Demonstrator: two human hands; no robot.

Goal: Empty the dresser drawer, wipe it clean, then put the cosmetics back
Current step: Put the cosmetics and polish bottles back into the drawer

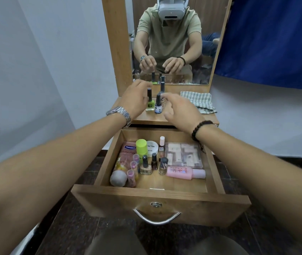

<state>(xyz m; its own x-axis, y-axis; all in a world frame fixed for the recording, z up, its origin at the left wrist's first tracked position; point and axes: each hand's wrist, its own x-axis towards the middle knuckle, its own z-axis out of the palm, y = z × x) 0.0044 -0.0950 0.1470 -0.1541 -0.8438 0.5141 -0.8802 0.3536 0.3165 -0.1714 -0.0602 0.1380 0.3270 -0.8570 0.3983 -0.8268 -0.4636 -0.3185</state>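
Wooden dresser top (146,118) under the mirror (174,43) carries a few nail polish bottles near its back-middle, checked cloth (198,102) at the right back corner. Left hand (135,100) pinches the green nail polish (149,103); right hand (179,109) hangs beside the blue nail polish (158,105), fingers loosely spread, holding nothing I can see. Open drawer (161,201) still holds most cosmetics: pink lotion bottle (185,173), makeup palette (183,154), Vaseline tube (128,151). Emptying looks barely begun; wiping and restocking remain.
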